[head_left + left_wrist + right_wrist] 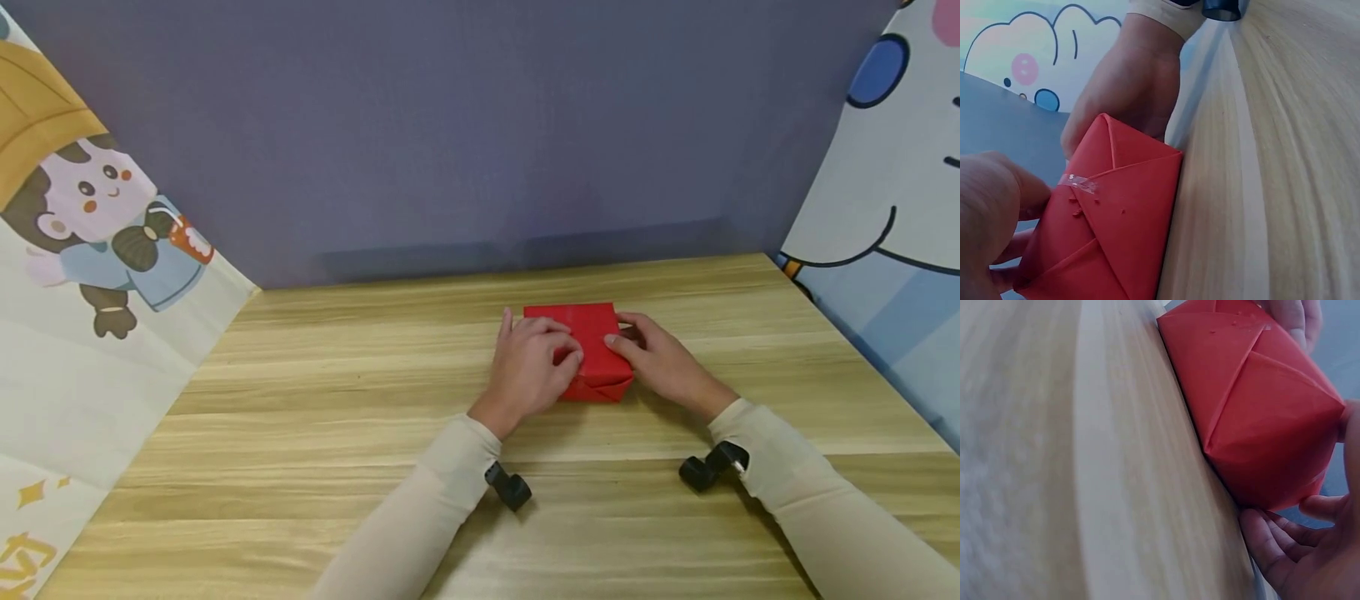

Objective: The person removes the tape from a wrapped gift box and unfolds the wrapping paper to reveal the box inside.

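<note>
A box wrapped in red paper (592, 329) lies on the wooden table, folded flaps showing on the side facing the person. A strip of clear tape (1079, 182) crosses the top edge of that side. Across the top at the left rests my left hand (531, 362), its fingers bent and the thumb tip close to the index fingertip near the front edge. My right hand (667, 358) holds the right end of the box, thumb on top and the other fingers against the end and low corner.
The pale wooden table (337, 442) reaches back to a grey-blue panel (480, 133). Printed cartoon sheets stand at the left (67, 333) and right (915, 317). A small black wrist camera (510, 487) sticks out from the left sleeve, another (708, 468) from the right.
</note>
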Motion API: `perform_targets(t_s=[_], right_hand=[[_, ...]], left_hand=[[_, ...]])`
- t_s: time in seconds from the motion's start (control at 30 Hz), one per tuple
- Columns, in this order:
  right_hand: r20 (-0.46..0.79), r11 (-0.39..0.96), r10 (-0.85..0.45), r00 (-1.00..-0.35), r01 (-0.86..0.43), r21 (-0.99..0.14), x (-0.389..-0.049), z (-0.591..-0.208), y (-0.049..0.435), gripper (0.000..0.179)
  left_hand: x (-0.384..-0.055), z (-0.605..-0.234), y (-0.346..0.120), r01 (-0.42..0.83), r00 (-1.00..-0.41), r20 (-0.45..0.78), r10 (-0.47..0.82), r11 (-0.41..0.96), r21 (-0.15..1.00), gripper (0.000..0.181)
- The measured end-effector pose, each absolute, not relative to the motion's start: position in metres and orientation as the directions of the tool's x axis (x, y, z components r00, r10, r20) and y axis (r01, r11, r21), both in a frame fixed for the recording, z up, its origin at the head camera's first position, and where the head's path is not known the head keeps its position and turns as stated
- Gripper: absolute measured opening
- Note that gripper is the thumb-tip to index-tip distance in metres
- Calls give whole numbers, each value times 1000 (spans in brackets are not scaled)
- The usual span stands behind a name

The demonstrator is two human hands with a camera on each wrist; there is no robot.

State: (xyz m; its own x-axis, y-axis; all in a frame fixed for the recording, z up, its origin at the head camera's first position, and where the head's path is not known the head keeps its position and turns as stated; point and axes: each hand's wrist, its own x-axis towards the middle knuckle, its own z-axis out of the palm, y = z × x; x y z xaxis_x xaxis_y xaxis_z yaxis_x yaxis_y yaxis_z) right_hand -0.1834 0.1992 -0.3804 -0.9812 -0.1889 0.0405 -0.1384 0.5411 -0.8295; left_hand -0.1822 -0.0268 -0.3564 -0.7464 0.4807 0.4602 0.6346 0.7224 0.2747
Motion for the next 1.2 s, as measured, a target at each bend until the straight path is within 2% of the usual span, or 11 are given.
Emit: perform_targets(t_s=[0.23, 0.9, 1.07, 1.2], right_hand=[[51, 540, -192, -980, -149, -829, -184, -382, 200, 67], [42, 549, -180, -983, -136, -825, -182, -380, 200, 69], [43, 542, -183, -982, -137, -829, -183, -382, 201, 68], [45, 539, -185, -982, -140, -830, -184, -382, 201, 67]], left_hand=[[-182, -357, -24, 652, -723, 458, 517, 731, 202, 14], [-183, -361, -29, 716, -648, 506, 569, 681, 152, 10], [-183, -358, -29, 717, -646, 486, 588, 685, 125, 9], [-182, -356, -31, 717, -661, 464, 590, 679, 157, 8]])
